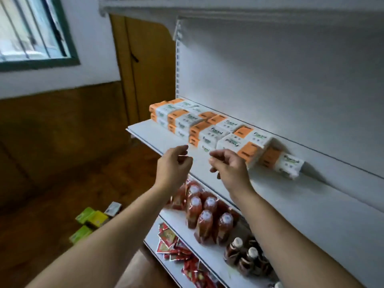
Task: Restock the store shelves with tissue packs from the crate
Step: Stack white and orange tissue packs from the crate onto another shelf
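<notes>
The left hand (174, 163) and the right hand (228, 166) hover with fingers loosely curled, grasping nothing, just in front of the white-and-orange wrapped tissue packs (209, 132); these sit in a stacked row along the white metal shelf (149, 134); a single pack (284, 164) lies alone at the right end, near the back panel; on the shelf below stand red sauce bottles (204, 221); small green boxes (87, 217) lie on the brown floor.

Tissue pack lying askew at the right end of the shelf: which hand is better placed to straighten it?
Probably the right hand: it hovers empty nearest that tissue pack; the left hand is farther.
</notes>
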`<action>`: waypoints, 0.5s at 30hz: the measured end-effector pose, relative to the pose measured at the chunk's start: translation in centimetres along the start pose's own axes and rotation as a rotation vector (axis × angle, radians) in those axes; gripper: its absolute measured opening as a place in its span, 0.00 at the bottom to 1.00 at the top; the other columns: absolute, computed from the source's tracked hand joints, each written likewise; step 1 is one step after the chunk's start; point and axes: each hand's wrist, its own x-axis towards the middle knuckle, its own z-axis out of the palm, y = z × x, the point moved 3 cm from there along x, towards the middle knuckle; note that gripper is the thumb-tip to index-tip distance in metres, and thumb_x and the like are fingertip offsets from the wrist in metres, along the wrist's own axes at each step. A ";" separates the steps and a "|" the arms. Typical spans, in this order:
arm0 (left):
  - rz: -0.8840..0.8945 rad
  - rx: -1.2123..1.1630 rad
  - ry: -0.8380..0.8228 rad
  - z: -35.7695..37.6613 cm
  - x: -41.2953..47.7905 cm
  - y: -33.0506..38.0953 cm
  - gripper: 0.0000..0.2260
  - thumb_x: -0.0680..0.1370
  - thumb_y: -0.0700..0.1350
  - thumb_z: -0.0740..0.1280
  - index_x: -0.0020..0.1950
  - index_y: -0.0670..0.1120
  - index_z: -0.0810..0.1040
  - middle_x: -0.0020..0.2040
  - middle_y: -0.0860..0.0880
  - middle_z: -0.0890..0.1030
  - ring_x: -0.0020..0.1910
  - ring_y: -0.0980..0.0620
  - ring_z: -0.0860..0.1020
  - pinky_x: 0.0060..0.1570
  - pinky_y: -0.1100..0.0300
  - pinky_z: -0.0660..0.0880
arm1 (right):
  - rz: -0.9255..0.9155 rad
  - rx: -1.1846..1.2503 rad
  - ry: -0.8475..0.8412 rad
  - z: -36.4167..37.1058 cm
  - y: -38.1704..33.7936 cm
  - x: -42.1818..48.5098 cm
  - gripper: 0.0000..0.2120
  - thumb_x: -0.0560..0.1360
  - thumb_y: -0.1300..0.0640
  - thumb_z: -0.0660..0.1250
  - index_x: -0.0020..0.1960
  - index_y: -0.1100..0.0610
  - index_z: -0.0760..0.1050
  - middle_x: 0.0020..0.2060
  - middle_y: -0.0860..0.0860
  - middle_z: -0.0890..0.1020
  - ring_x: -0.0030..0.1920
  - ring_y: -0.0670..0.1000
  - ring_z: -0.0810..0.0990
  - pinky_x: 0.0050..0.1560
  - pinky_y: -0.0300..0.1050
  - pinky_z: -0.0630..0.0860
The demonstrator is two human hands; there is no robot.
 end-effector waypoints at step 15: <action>-0.611 0.161 0.369 -33.0 -13.4 -28.3 0.13 0.75 0.42 0.68 0.59 0.45 0.78 0.53 0.48 0.81 0.47 0.56 0.75 0.49 0.67 0.68 | 0.249 -0.213 -0.763 42.0 6.6 -13.1 0.08 0.73 0.65 0.66 0.41 0.53 0.75 0.41 0.55 0.80 0.32 0.47 0.76 0.31 0.40 0.70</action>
